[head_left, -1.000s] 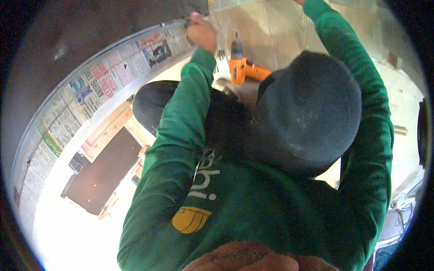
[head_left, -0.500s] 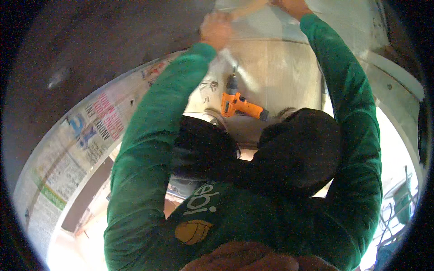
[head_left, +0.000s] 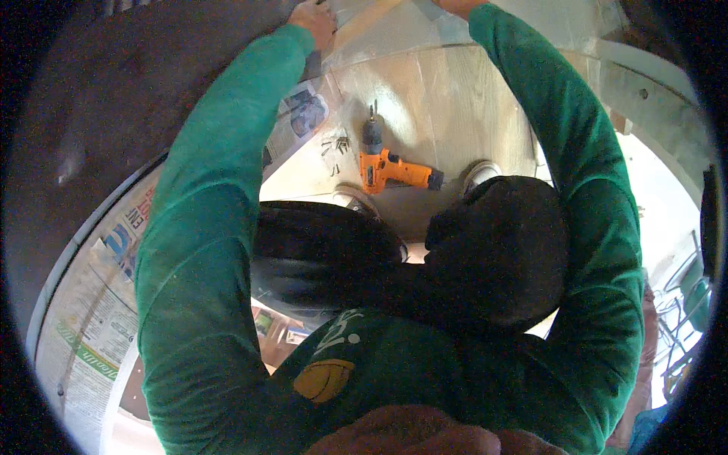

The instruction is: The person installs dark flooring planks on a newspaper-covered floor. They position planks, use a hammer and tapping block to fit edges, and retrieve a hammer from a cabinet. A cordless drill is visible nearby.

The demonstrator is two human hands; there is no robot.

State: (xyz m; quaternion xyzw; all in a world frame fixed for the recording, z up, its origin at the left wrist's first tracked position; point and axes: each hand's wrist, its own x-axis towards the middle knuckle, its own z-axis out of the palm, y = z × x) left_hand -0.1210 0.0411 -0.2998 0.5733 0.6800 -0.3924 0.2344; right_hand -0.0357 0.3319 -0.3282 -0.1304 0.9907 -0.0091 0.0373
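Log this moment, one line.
left grip: by dark panel, hold unclear; right grip: at picture's top edge, hold unclear; orange drill: lying unheld; small pieces: left of drill

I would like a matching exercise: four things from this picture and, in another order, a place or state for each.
1. orange-and-black cordless drill
2. small, thin, scattered pieces
3. printed newspaper sheets
4. bare left hand

A. just left of the drill
B. at the picture's top, beside the dark brown panel
C. lying on its side
D. seen on both sides of the green left sleeve

Pairs: 1-C; 2-A; 3-D; 4-B
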